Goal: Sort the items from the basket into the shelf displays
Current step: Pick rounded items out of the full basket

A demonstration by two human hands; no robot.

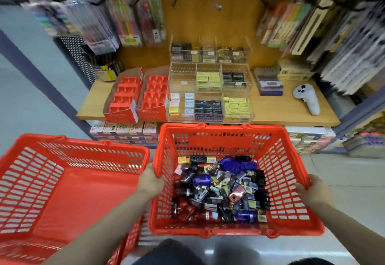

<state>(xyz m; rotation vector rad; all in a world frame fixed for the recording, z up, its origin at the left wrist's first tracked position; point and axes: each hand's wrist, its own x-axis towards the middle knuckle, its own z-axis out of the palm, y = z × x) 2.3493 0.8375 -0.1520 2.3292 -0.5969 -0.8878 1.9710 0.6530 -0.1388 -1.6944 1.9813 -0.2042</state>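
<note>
A red plastic basket (287, 173) is held in front of me, below the shelf edge. It holds a heap of small items (220, 189): black, blue, pink and yellow packs. My left hand (150, 183) grips its left rim and my right hand (312, 191) grips its right rim. On the wooden shelf (291, 110) stands a clear acrylic display (210, 89) with several compartments of yellow, black and white boxes. Two red cardboard display trays (137, 96) sit to its left, their slots bare.
An empty red basket (68, 183) sits to the left, close to the held one. A white controller (308, 98) lies on the shelf at right, near a box of pens (269, 82). Packaged stationery hangs above on both sides. Boxes fill the lower shelf.
</note>
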